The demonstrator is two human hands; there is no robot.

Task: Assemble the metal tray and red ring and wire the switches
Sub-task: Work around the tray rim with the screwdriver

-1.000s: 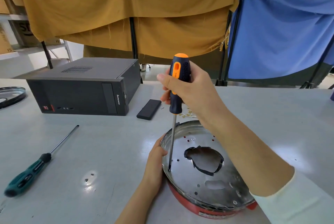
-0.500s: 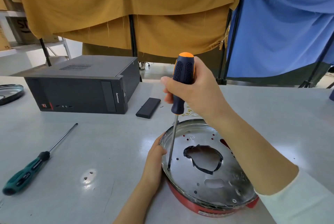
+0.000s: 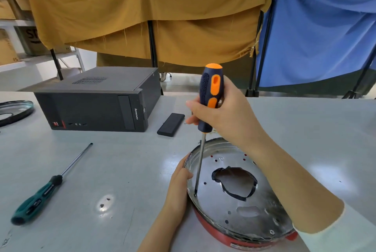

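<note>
A round metal tray (image 3: pixel 234 207) with several small holes and a ragged black-edged opening in its middle sits inside a red ring (image 3: pixel 219 238) at the near right of the table. My right hand (image 3: pixel 225 115) grips the blue and orange handle of a screwdriver (image 3: pixel 210 97) held almost upright. Its tip stands on the tray floor by the left rim. My left hand (image 3: pixel 179 186) holds the tray's left rim, thumb over the edge. No switches or wires are visible.
A green-handled screwdriver (image 3: pixel 47 188) lies at the near left. A black computer case (image 3: pixel 97 101) stands at the back, a small black flat box (image 3: pixel 171 124) beside it. Another round metal part (image 3: pixel 14 109) lies at the far left edge. Cloth-draped racks stand behind the table.
The screwdriver handle has turned in my right hand, its orange inlay facing differently in each frame. The tip stays at the same spot by the tray's left rim. My left hand has not moved.
</note>
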